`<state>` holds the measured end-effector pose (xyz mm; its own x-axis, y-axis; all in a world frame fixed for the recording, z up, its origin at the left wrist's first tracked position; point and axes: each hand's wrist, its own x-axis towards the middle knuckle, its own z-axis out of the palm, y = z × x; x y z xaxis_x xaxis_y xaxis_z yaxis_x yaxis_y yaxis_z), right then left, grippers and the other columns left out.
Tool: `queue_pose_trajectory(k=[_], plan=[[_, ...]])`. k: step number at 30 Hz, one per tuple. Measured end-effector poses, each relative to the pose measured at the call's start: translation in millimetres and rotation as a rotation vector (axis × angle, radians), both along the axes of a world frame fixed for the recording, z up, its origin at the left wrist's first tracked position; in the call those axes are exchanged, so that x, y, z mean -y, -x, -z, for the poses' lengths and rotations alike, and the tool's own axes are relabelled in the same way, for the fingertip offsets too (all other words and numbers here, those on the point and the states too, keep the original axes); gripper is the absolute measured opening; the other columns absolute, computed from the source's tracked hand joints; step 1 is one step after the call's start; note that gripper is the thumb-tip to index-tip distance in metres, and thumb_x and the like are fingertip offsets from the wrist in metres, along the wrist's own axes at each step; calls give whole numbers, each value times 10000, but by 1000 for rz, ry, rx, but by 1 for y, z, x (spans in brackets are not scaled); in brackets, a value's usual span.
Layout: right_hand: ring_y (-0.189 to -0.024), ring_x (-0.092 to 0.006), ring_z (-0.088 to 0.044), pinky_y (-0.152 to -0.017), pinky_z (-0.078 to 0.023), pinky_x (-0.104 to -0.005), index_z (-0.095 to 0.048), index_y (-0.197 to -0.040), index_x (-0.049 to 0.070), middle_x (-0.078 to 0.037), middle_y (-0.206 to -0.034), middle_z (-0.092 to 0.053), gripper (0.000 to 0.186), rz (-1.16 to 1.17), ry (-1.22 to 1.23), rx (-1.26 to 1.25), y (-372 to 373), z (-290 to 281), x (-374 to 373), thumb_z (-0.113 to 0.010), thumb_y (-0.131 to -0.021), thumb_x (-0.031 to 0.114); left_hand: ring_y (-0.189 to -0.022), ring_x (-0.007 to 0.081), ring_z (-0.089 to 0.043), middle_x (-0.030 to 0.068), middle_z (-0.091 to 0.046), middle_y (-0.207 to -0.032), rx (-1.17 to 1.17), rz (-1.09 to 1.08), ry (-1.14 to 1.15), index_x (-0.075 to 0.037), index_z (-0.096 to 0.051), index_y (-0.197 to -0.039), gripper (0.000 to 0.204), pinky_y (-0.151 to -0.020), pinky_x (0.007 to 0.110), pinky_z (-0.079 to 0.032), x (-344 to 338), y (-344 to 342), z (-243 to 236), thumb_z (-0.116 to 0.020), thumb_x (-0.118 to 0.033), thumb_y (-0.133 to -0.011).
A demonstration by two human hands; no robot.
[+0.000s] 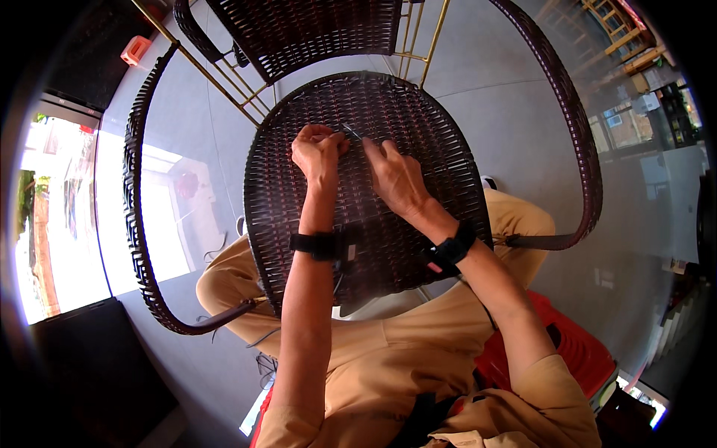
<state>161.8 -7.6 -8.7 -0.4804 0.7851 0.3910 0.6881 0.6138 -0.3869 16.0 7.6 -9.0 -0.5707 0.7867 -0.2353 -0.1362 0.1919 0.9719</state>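
A dark brown wicker chair seat (403, 239) lies in front of me between my knees, woven from flat brown strands. Over its far half, my left hand (317, 153) is closed, thumb and fingers pinched together close to the weave; whatever they grip is too small to make out. Just to the right, my right hand (398, 179) is closed with its index finger pointing forward. From its fingertips a thin shiny metal tool (352, 131) slants toward my left fingers, its tip close to the weave. Its handle is hidden in my right hand, so the exact kind cannot be told.
The chair's woven backrest (321, 33) rises beyond the seat on gold metal bars (427, 56). Wrapped armrest loops curve around at left (132, 160) and right (586, 149). A red plastic stool (571, 340) is beneath me; a small pinkish stool (136, 50) stands far left.
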Motion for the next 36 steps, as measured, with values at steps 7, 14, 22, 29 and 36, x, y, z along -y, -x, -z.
queue_pose_trajectory(k=[7, 14, 22, 29, 36], plan=[[-571, -266, -591, -479, -497, -348, -537, -1232, -24, -129, -803, -526, 506, -6, -94, -28, -4, 16, 4, -559, -727, -53, -547, 135, -631, 90, -645, -671, -4, -24, -67, 63, -651, -841, 129, -527, 228, -536, 1, -4, 2, -636, 59, -712], [-610, -277, -594, -498, -501, -358, -541, -1245, 19, -129, -826, -521, 527, -14, -94, -101, -5, 22, 4, -563, -721, -32, -548, 140, -641, 91, -652, -668, -110, 13, -67, 50, -686, -940, 220, -521, 238, -535, 2, -4, 3, -621, 39, -730], [-609, -266, -594, -512, -511, -348, -535, -1244, 36, -125, -813, -519, 549, 0, -96, -131, -5, 21, 5, -577, -700, -20, -722, 346, -656, 208, -635, -849, -926, 105, 9, 2, -702, -920, 244, -683, 408, -528, -3, -9, -4, -584, 7, -707], [-571, -297, -613, -495, -528, -349, -584, -1156, 36, -125, -809, -553, 400, 13, -115, -142, -4, 18, 4, -555, -761, -18, -750, 366, -638, 199, -636, -784, -876, 90, 15, 15, -675, -858, 172, -714, 432, -508, -7, -8, 4, -589, -13, -712], [-576, -290, -615, -495, -529, -344, -583, -1147, 45, -122, -818, -557, 387, 10, -103, -163, -4, 23, 3, -561, -767, -24, -681, 318, -644, 151, -635, -697, -651, -35, 21, 15, -578, -862, 199, -658, 393, -504, -4, -7, 5, -675, -45, -700]])
